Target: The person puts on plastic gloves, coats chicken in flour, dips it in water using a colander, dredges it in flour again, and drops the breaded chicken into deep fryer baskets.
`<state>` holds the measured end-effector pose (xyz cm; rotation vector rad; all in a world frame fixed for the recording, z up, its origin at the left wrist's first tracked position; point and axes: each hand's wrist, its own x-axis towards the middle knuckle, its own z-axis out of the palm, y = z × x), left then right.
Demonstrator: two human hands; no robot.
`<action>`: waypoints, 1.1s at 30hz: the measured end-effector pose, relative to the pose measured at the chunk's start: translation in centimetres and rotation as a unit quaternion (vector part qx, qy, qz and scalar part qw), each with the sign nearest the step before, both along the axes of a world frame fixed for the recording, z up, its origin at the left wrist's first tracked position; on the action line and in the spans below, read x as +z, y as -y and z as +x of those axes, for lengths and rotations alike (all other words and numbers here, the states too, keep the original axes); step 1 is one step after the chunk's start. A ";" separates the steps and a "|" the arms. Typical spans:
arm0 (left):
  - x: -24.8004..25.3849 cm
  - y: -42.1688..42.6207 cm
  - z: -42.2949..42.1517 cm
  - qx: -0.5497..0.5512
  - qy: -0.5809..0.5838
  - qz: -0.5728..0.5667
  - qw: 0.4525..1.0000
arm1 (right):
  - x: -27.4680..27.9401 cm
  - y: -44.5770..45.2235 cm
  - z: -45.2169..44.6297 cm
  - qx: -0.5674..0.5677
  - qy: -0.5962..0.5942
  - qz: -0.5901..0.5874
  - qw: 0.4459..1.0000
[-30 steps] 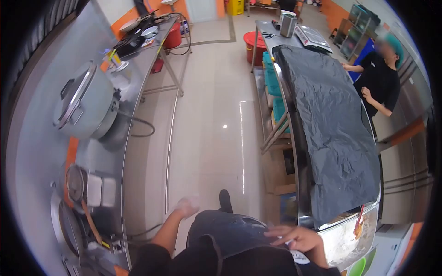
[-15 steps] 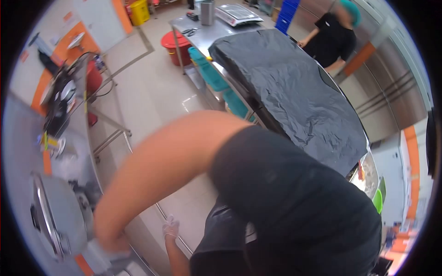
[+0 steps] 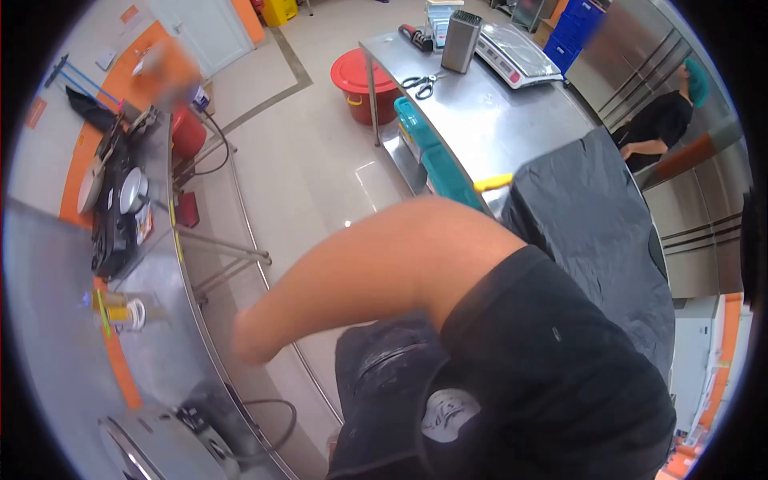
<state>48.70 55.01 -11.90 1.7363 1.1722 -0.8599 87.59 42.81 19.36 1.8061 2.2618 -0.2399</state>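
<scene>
My right arm (image 3: pixel 360 264) stretches across the middle from a black sleeve, its far end blurred. The fingers do not show, so what the hand holds, if anything, cannot be made out. That end hangs above the floor beside the left steel counter (image 3: pixel 160 336). Below it stands a grey, rounded appliance with a metal rim (image 3: pixel 160 444), cut off by the lower edge. Only a sliver of skin from my left side (image 3: pixel 333 444) shows beside the dark apron (image 3: pixel 392 392); its fingers are hidden. Black plastic sheeting (image 3: pixel 592 216) covers part of the table on the right.
The steel table (image 3: pixel 512 120) bears scissors (image 3: pixel 422 84), a scale (image 3: pixel 516 58), a metal block (image 3: pixel 462 42) and a yellow-handled object (image 3: pixel 493 182). A red lidded bucket (image 3: pixel 364 84) stands beside it. A pan (image 3: pixel 134 190) sits on the left counter. A co-worker (image 3: pixel 660 120) stands at the right.
The view has swung, bringing more of the far steel table into sight. My right arm's end now appears higher and farther from the grey appliance. My gloved left hand, visible before, is almost entirely hidden.
</scene>
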 end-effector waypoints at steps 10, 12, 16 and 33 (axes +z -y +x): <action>-4.4 -6.4 40.2 -0.084 0.042 -0.072 0.993 | -11.3 6.0 27.5 -0.278 -0.210 -0.018 0.937; -4.4 -8.8 48.1 -0.112 0.034 -0.079 0.990 | -14.5 7.6 32.0 -0.403 -0.308 0.056 0.860; -4.3 -13.9 65.8 -0.108 0.015 -0.042 0.993 | -16.5 14.6 38.0 -0.564 -0.413 0.182 0.692; -7.5 -6.0 114.3 -0.087 0.114 -0.120 0.982 | 1.1 50.7 68.6 -0.870 0.047 0.373 0.320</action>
